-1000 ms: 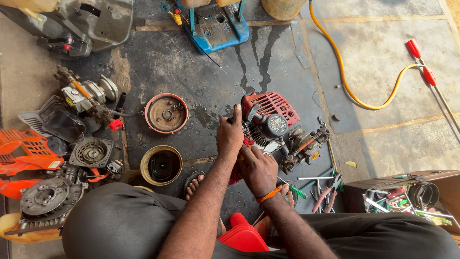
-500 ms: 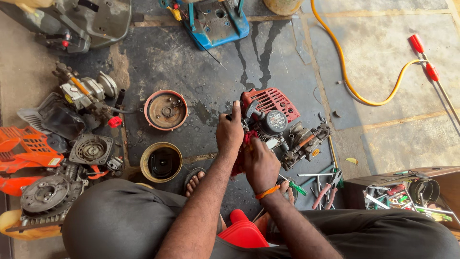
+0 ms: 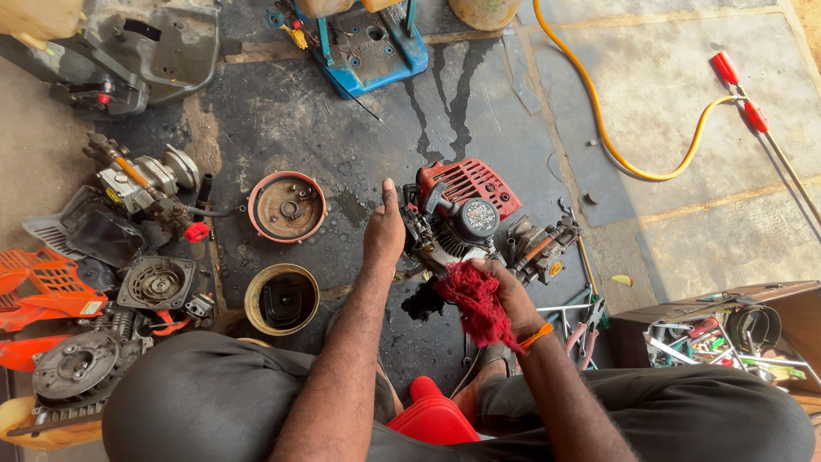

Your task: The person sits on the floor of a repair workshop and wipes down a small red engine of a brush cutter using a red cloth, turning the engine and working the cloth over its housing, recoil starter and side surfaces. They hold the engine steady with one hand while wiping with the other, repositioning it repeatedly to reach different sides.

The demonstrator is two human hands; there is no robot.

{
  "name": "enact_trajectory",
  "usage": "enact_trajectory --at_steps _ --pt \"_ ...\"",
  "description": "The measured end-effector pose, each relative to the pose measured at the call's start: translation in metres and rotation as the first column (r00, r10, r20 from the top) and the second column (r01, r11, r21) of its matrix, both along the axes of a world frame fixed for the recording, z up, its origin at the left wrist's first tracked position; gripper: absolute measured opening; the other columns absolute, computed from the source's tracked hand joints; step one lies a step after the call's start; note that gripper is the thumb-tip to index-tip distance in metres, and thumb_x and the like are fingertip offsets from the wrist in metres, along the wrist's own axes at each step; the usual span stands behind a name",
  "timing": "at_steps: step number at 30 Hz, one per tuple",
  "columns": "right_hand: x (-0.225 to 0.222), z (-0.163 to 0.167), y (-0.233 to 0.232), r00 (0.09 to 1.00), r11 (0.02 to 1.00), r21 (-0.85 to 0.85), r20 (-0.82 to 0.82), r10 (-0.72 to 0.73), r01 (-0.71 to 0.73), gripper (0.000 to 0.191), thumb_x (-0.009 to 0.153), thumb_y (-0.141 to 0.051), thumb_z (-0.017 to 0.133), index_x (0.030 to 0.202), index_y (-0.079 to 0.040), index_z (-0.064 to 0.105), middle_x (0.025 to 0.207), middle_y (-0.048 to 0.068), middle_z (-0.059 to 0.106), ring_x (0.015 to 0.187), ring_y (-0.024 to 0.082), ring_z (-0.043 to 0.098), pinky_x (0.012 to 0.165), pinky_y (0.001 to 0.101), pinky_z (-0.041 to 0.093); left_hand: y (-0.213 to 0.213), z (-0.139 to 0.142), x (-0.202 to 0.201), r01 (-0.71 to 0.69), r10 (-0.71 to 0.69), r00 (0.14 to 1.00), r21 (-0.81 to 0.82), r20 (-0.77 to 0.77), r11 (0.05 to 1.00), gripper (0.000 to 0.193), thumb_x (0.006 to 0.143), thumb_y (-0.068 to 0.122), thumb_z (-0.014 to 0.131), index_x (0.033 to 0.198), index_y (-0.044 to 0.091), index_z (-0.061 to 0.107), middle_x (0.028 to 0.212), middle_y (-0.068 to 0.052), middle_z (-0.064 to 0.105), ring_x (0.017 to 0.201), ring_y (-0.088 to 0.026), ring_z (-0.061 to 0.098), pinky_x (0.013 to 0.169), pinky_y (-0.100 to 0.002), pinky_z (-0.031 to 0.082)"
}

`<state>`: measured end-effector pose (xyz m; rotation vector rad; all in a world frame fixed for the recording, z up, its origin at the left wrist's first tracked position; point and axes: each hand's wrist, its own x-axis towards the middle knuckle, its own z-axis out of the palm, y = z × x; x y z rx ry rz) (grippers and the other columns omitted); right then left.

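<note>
My right hand point(image 3: 505, 295) now grips a red rag point(image 3: 475, 305), unseen earlier; my left hand point(image 3: 384, 233) still steadies the engine point(image 3: 470, 218), fingers loosely curled.

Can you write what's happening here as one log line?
left hand: steadies small engine | right hand: holds red rag against engine | nearby: round bowl, pliers
</note>
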<state>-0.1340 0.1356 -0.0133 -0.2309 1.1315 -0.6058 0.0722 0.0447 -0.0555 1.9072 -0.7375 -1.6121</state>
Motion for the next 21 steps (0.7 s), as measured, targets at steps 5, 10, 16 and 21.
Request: enact_trajectory --at_steps 5,10,16,21 --pt "0.015 -0.012 0.018 0.581 0.512 -0.276 -0.437 0.687 -0.814 0.03 0.106 -0.029 0.065 0.117 -0.003 0.073 0.1 0.015 0.074 0.087 0.022 0.071 0.083 0.0387 0.054 0.001 0.007 -0.009 0.018 -0.013 0.996 -0.052 0.089 0.998 0.1 0.091 0.082 0.018 0.13 0.001 0.062 0.121 -0.02 0.069 0.116 -0.035 0.067 0.1 -0.052 0.053" --pt "0.056 -0.035 0.046 0.409 0.305 -0.317 -0.858 0.311 -0.898 0.038 0.088 -0.013 0.066 0.127 -0.012 0.068 0.111 0.011 0.072 0.097 0.029 0.071 0.086 0.0423 0.058 0.009 0.003 -0.006 -0.074 0.079 0.995 -0.096 0.059 0.993 0.094 0.095 0.079 0.019 0.142 0.003 0.048 0.127 -0.02 0.06 0.12 -0.034 0.061 0.099 -0.053 0.051" --pt "0.055 -0.033 0.039 0.61 0.273 -0.565 -0.783 0.121 -0.779 0.035 0.083 -0.003 0.063 0.117 -0.008 0.069 0.118 0.012 0.073 0.107 0.03 0.072 0.092 0.0412 0.059 0.041 -0.01 0.004 -0.117 0.133 0.985 0.138 -0.109 0.983 0.061 0.099 0.054 0.035 0.128 0.009 0.063 0.118 -0.016 0.071 0.108 -0.029 0.068 0.097 -0.053 0.057" --pt "0.05 -0.046 0.038 0.313 0.24 -0.218 -0.806 0.503 -0.946 0.029 0.088 -0.02 0.063 0.114 -0.009 0.07 0.1 0.013 0.076 0.096 0.029 0.074 0.088 0.0418 0.056 0.066 -0.012 0.0 0.198 -0.109 0.927 0.223 -0.358 0.954 0.047 0.101 0.046 0.045 0.118 0.011 0.07 0.103 -0.002 0.079 0.105 -0.019 0.07 0.099 -0.051 0.044"
